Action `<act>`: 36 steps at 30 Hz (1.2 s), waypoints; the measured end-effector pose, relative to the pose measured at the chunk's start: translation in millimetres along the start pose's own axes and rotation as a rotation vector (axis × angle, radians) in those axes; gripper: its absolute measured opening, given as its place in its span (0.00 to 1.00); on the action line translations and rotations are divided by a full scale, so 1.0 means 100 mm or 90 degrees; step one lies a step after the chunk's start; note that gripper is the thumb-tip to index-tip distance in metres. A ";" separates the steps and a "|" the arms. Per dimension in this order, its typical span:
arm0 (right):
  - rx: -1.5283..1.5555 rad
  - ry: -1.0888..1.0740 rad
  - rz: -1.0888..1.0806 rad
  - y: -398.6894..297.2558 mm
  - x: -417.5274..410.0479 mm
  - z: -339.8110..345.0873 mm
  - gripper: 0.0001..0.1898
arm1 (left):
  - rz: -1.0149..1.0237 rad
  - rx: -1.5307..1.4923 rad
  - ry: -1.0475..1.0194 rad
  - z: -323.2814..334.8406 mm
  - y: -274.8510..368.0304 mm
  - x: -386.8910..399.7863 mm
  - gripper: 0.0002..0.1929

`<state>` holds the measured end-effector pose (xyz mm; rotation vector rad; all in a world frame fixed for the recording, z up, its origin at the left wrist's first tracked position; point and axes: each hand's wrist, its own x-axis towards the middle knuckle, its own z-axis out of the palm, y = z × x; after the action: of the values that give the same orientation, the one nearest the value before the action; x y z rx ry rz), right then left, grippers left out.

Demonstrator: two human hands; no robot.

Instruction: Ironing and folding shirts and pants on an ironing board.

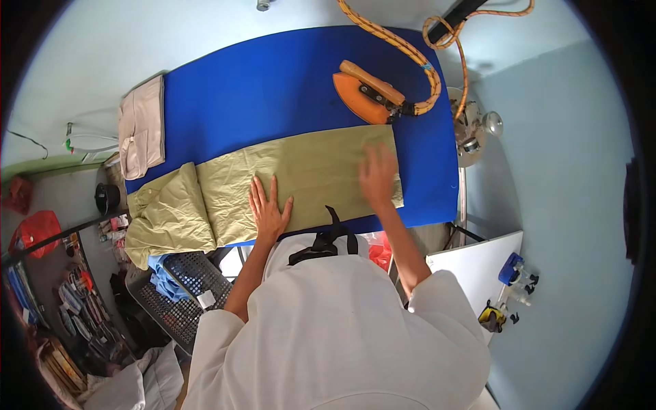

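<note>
A folded olive-green cloth [318, 169], perhaps a garment, stretches along the near side of the blue ironing table [246, 87]. Its left end is doubled over and crumpled, while the right part looks smoother. My left hand [269, 207] lies flat on the cloth near its middle, fingers spread. Over the cloth's right end is my right hand [378, 174], blurred; whether it touches the fabric I cannot tell. Beyond that hand, an orange clothes iron [366, 92] with a wooden handle rests on the blue cover, its thick yellow cord curving up and away.
A folded beige garment [143, 128] lies at the table's far left corner. Below the left edge stands a dark perforated plastic basket [169, 307] with light-blue cloth [166, 277]. Spray bottles [512, 271] stand right of a white board [476, 266]. The iron's cord [400, 46] hangs overhead.
</note>
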<state>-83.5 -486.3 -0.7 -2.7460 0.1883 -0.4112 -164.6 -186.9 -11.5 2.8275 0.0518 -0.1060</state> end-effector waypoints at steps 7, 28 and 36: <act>0.016 -0.083 -0.189 0.18 0.27 0.21 0.27 | -0.011 -0.004 0.011 -0.01 0.02 0.03 0.39; -0.103 0.077 -0.294 -0.14 1.11 -0.03 0.26 | -0.518 -0.094 0.218 -0.01 -1.67 -0.76 0.38; 0.262 -0.468 -0.020 -0.19 2.59 -0.10 0.17 | -0.523 -0.075 0.210 0.22 -1.87 -0.80 0.39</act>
<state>160.5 -518.7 82.5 -2.3080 -0.1188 0.5049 -255.0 -17.8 -82.8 2.4887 1.2297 0.1794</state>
